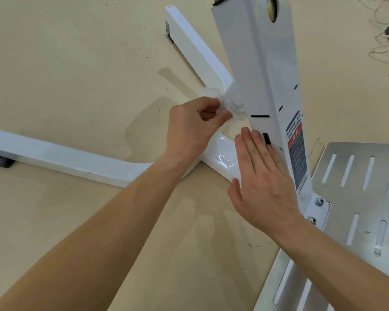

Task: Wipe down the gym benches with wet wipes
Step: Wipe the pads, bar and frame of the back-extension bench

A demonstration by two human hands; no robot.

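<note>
One crumpled wet wipe (235,110) sits where the white post (263,75) meets its two floor legs (195,48), pinched in the grip of the left hand (189,131). The right hand (263,182) lies flat on the post, grip spread. Two bolts (319,201) fasten one slotted plate (346,205).

The left hand (189,129) and the right hand (263,182) are both bare. Behind each wrist, the left forearm (99,232) and the right forearm (335,250) are uncovered to the lower edge of the view. Knuckle creases show on the right hand's back.
</note>
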